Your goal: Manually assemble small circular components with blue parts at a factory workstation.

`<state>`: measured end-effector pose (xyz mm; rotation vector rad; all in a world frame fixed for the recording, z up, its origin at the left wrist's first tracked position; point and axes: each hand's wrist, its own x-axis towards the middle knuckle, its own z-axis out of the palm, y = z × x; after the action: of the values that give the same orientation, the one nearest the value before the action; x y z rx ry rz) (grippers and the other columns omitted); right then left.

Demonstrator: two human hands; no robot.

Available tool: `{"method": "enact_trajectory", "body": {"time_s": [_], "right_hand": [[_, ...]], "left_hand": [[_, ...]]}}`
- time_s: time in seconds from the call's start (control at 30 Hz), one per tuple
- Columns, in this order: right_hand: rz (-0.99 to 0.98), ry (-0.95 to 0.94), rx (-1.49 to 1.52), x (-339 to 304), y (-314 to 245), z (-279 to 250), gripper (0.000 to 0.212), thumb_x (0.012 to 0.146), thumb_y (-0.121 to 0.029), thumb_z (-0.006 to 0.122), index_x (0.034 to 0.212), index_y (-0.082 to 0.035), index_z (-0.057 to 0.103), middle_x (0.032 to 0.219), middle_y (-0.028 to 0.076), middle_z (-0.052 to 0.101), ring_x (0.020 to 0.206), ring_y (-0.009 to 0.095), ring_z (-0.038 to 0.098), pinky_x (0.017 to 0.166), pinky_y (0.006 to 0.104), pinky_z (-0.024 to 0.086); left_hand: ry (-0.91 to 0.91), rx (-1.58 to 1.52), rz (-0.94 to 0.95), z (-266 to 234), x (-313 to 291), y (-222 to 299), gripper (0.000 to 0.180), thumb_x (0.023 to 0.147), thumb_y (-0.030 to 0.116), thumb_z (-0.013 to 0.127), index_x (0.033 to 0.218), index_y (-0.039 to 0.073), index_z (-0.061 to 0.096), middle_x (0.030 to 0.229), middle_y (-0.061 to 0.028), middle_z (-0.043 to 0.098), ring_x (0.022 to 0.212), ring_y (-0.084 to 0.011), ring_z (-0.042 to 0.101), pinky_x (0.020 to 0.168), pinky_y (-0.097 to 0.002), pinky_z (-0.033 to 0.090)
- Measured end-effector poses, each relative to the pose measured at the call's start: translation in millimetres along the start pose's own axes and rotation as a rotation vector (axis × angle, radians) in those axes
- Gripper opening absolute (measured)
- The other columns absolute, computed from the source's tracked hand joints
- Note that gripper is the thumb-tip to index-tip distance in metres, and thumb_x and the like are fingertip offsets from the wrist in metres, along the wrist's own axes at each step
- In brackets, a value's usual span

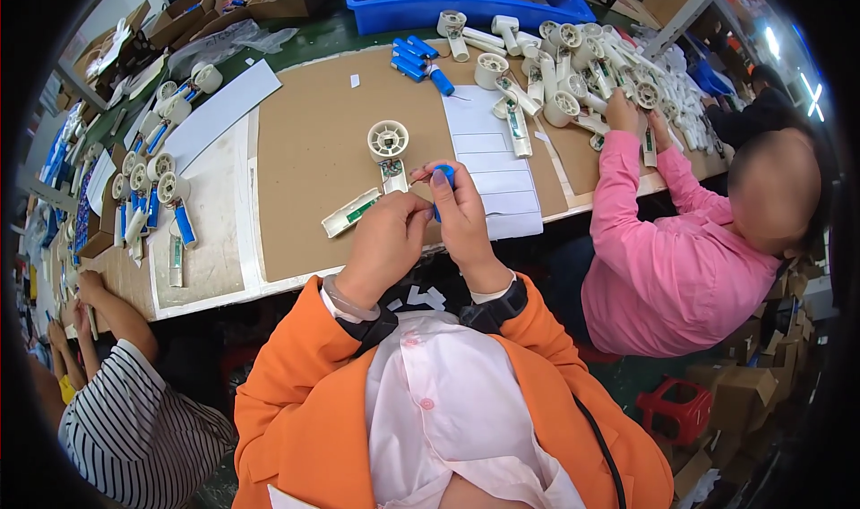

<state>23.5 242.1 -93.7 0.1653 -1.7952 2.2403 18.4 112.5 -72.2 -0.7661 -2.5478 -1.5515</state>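
In front of me a white round fan-like housing (388,139) lies on the brown cardboard, its open handle toward me with a small circuit board (391,171) in it. Beside the handle, to the left, lies a white half-shell (340,217) with a green circuit board inside. My right hand (466,222) is closed round a blue cylindrical battery (443,174), whose top and a lower part show between the fingers. Just left of it, my left hand (387,243) is pinched close to the battery and the handle's end. What its fingertips hold is too small to tell.
Several blue batteries (409,57) lie at the back, near a blue bin (466,12). White housings (573,75) are heaped at the right, where a person in pink (672,240) works. More housings with batteries (170,188) lie left, near a person in stripes (134,419).
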Motion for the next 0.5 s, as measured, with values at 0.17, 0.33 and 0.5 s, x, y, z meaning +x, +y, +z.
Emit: {"method": "enact_trajectory", "body": {"time_s": [0.17,0.33,0.5], "right_hand": [[0.001,-0.007,-0.022,-2.3,1.7,-0.2,0.028,0.102,-0.027,0.046,0.111,-0.002,0.051,0.105,0.008,0.059,0.102,0.014,0.054,0.094,0.0276,0.041],[0.108,-0.029,0.132,-0.1,-3.1,-3.3,0.029,0.102,-0.029,0.044,0.11,-0.002,0.052,0.106,0.009,0.06,0.101,0.015,0.055,0.094,0.0292,0.041],[0.23,-0.031,0.306,-3.4,-2.6,-8.8,0.033,0.102,-0.032,0.04,0.109,-0.002,0.053,0.108,0.011,0.06,0.098,0.018,0.056,0.094,0.0331,0.042]], "left_hand": [[-0.014,0.152,0.108,0.4,2.2,1.8,0.009,0.084,0.007,0.06,0.085,-0.002,0.059,0.077,-0.0158,0.059,0.068,-0.0327,0.058,0.062,-0.0386,0.047],[-0.006,0.124,0.135,0.4,2.7,-2.8,0.01,0.083,0.008,0.06,0.085,-0.001,0.057,0.075,-0.0151,0.057,0.064,-0.03,0.056,0.06,-0.0382,0.045],[-0.05,-0.004,0.012,-1.5,-3.8,-6.1,0.009,0.082,0.008,0.058,0.085,-0.001,0.057,0.076,-0.0147,0.057,0.065,-0.0283,0.055,0.06,-0.0375,0.045]]}}
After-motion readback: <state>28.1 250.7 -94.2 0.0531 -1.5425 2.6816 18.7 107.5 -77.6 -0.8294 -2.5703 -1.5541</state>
